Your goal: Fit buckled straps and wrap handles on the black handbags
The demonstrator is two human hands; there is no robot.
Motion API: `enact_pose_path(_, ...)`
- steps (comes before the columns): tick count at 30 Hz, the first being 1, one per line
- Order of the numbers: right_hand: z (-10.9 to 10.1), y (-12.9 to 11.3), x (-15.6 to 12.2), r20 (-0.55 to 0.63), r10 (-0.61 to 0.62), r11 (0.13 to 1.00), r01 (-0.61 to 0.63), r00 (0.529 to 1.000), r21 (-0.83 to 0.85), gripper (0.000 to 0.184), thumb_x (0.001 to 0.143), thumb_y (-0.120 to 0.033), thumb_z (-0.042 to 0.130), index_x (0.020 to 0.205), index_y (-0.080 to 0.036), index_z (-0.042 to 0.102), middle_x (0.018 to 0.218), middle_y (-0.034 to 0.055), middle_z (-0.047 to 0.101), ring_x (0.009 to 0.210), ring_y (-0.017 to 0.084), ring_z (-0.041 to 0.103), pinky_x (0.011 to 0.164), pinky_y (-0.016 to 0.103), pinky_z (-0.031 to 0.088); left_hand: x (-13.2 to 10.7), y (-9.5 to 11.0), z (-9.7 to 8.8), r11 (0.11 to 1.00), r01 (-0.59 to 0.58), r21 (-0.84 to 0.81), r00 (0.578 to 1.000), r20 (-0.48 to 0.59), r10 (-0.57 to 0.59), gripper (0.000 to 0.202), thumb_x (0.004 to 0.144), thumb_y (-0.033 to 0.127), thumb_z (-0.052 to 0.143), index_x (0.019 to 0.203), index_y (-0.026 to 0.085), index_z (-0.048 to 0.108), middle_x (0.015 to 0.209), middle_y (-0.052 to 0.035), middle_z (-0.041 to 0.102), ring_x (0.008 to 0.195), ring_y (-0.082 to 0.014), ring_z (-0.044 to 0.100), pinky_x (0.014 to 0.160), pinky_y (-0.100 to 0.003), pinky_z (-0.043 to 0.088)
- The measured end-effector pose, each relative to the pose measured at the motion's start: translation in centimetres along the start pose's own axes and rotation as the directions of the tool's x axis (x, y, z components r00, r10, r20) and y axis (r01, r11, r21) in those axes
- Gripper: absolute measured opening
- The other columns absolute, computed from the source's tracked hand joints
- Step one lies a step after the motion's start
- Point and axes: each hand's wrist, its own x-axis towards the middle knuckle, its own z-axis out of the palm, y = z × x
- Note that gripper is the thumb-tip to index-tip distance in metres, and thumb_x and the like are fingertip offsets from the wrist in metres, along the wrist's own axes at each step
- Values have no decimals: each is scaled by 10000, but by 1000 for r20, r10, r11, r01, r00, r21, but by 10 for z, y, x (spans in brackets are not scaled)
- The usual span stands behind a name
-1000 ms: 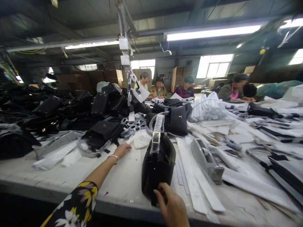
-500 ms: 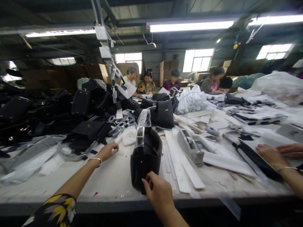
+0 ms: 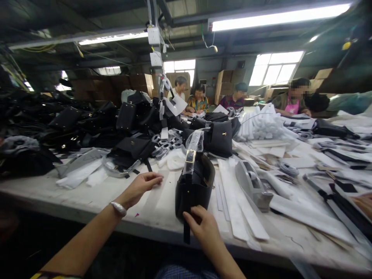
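The pale surface (image 3: 116, 199) in front of me is crowded, in a big workroom under tube lights. Nearest me, my right hand (image 3: 205, 224) has thumb and fingertips closed on the low near end of a black handbag (image 3: 193, 193), which stands upright just beyond them. A short black tab (image 3: 186, 232) hangs just left of that thumb, over the near edge. Above this hand, the bag's handle, wrapped in clear plastic (image 3: 196, 141), rises past a gold buckle (image 3: 190, 156), and the bag's mouth is open.

My left hand (image 3: 141, 188) is held to the left of the bag, fingers drawn together beside a clear strip (image 3: 155, 195); I cannot tell whether they grip it. A silver bracelet (image 3: 118, 208) sits on that wrist.

To the right of my right hand, and a little beyond it, lie long white strips (image 3: 232, 201), with a grey tape dispenser (image 3: 254, 186) next to them. Just past my left hand is a flat black bag (image 3: 130, 150), with wrapped coils (image 3: 168, 143) behind to its right. Straight beyond my bag stands another with a gold clasp (image 3: 220, 137). Farther off, black bags are heaped (image 3: 99, 124) to the left and white rolls (image 3: 258, 122) to the right. Four people (image 3: 234, 100) sit across from me, with cartons (image 3: 228, 83) and bright windows (image 3: 276, 69) behind them.
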Motion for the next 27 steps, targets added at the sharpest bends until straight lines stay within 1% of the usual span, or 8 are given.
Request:
enact_pose_path(2, -5, -2, 1, 183, 94, 976, -127, 979, 177, 367, 869, -452, 619, 627, -179, 582, 555, -2, 563, 545, 152, 556, 540, 253, 402, -25, -3, 7, 999, 50, -12, 999, 22, -49, 332, 766, 442, 740, 875, 129, 745, 826, -66, 723, 771, -181, 636, 714, -277, 471)
enact_pose_path(4, -10, -5, 0, 344, 139, 904, -260, 929, 338, 366, 848, -474, 652, 657, -165, 604, 534, -11, 579, 515, 133, 549, 538, 239, 412, -48, -10, 13, 996, 84, -2, 996, 26, -84, 276, 760, 409, 751, 814, 138, 740, 764, -36, 706, 743, -165, 615, 714, -264, 452)
enact_pose_path(6, -11, -9, -2, 406, 130, 810, -333, 905, 482, 340, 830, -466, 691, 719, -147, 652, 584, 1, 624, 542, 123, 567, 571, 233, 440, -68, -19, 17, 993, 115, 26, 993, 8, -115, 240, 749, 382, 760, 762, 146, 720, 705, -10, 682, 702, -151, 592, 692, -252, 435)
enact_pose_path(11, 2, -20, -10, 296, 210, 538, -363, 932, 761, 306, 792, -435, 763, 880, -143, 739, 588, -14, 609, 554, 88, 546, 584, 196, 450, -106, -37, 24, 983, 158, 98, 987, -16, -158, 215, 699, 339, 793, 692, 148, 695, 687, 0, 674, 685, -150, 578, 683, -250, 421)
enact_pose_path(14, 14, -27, -11, 209, 269, 440, -313, 940, 842, 294, 763, -413, 796, 895, -154, 754, 595, -16, 605, 553, 79, 535, 573, 185, 453, -119, -37, 28, 984, 157, 86, 987, 4, -158, 219, 697, 339, 793, 689, 143, 697, 692, -6, 672, 694, -152, 579, 685, -249, 423)
enact_pose_path(20, 29, -30, -10, 98, 252, 491, -214, 963, 844, 269, 786, -398, 780, 914, -163, 754, 622, -17, 609, 591, 82, 540, 609, 193, 470, -129, -30, 36, 976, 213, -44, 973, 105, -207, 185, 697, 302, 792, 712, 135, 714, 714, -24, 696, 688, -151, 602, 674, -245, 448)
enact_pose_path(24, 32, -24, -9, 68, 230, 556, -188, 971, 810, 270, 807, -410, 759, 927, -167, 750, 619, -18, 614, 597, 88, 549, 610, 202, 464, -127, -26, 37, 978, 204, -54, 972, 127, -196, 158, 690, 277, 795, 728, 138, 731, 731, -25, 708, 703, -153, 610, 690, -246, 458)
enact_pose_path(27, 32, -22, -9, 53, 227, 562, -175, 972, 808, 267, 811, -408, 756, 933, -171, 749, 624, -17, 621, 600, 89, 551, 617, 207, 465, -128, -25, 37, 976, 212, -45, 969, 143, -204, 149, 682, 264, 796, 729, 137, 734, 730, -25, 711, 704, -157, 613, 686, -247, 458)
